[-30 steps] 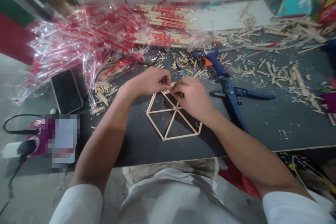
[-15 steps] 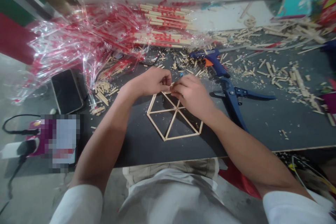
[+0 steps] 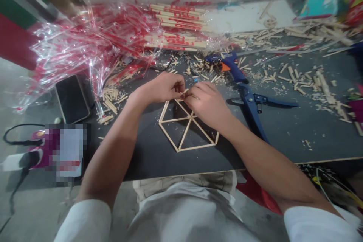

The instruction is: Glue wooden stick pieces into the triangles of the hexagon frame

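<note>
A six-sided frame of thin wooden sticks [image 3: 185,134], with spokes crossing at its middle, lies on the dark table near the front edge. At its far side my left hand [image 3: 166,87] has its fingers curled and pinched at the top edge of the frame. Beside it my right hand [image 3: 206,102] is also closed at that edge, its fingertips almost touching those of the left. A small piece of stick shows between the two hands, but the fingers cover most of it. The frame's upper right part is hidden under my right hand.
Beyond my right hand lie a blue glue gun [image 3: 234,67] and blue cutters [image 3: 251,106]. Short stick pieces [image 3: 295,77] litter the right side. Red and clear wrappers [image 3: 113,34] and packed sticks [image 3: 181,19] fill the back. Phones [image 3: 73,99] lie at the left.
The fingers of my right hand have shifted very slightly at the frame's far edge. My left hand and the frame look the same.
</note>
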Available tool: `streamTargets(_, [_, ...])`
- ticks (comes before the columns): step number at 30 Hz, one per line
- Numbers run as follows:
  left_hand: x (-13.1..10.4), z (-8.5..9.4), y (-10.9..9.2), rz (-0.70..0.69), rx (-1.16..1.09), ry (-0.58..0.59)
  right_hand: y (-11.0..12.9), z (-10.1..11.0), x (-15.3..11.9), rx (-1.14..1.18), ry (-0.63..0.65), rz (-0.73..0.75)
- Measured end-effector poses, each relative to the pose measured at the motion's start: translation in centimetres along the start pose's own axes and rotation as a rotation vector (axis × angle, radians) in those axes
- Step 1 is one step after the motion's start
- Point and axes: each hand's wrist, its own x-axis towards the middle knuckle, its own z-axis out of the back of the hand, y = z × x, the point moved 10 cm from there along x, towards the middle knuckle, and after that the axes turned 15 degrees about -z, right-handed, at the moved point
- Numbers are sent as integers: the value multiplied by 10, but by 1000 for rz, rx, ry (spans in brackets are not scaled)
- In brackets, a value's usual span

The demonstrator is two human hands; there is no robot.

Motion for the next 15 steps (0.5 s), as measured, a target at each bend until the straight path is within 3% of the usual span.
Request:
streamTargets(8, [-1,1,-2,26,-6,2,3,2,0,-31,-30,5])
streamTargets(15, [0,1,-1,12,-8,1,1,-1,1,19,55,-49])
